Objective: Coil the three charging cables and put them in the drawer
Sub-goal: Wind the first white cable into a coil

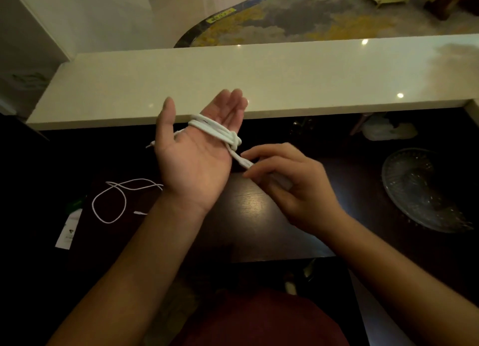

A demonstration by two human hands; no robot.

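Observation:
A thick white charging cable (pixel 215 129) is wound in several loops around the fingers of my left hand (pixel 194 159), which is held palm up with fingers straight. The loops are tied by a wrap at the hand's right edge. My right hand (pixel 287 180) pinches the cable's white plug end just right of that wrap. A thinner white cable (pixel 110 203) lies in a loose loop on the dark table at the left, partly hidden behind my left wrist. No drawer is visible.
A pale stone counter ledge (pixel 285 79) runs across behind the hands. A clear glass dish (pixel 425 190) sits on the dark table at the right. A white paper tag (pixel 68 230) and something green lie at the left.

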